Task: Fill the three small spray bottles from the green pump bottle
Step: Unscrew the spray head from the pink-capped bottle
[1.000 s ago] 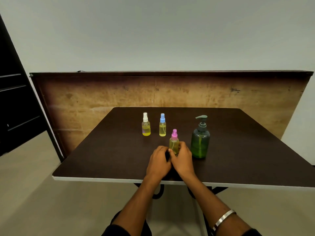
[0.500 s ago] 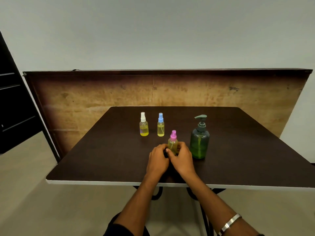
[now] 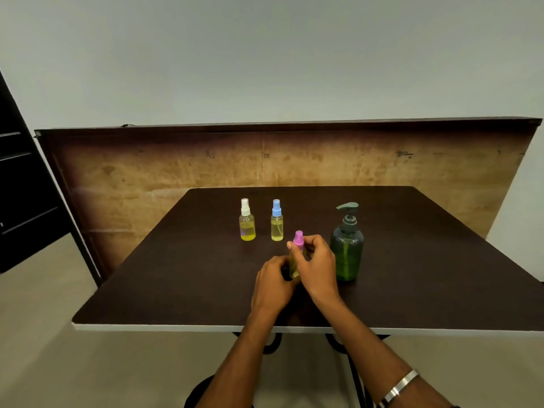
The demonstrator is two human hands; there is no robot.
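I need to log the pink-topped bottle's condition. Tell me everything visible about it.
The pink-capped spray bottle is small, of clear plastic, and looks yellowish inside; its level is hidden. Its pink spray top is on. It stands about upright near the table's front middle, left of the green pump bottle. The left hand grips its lower body; the right hand curls round its neck, below the top.

You have one view only, from the camera on your head: it looks forward and down across the dark table toward the wooden board and wall behind, close enough that your forearms enter from the bottom edge.
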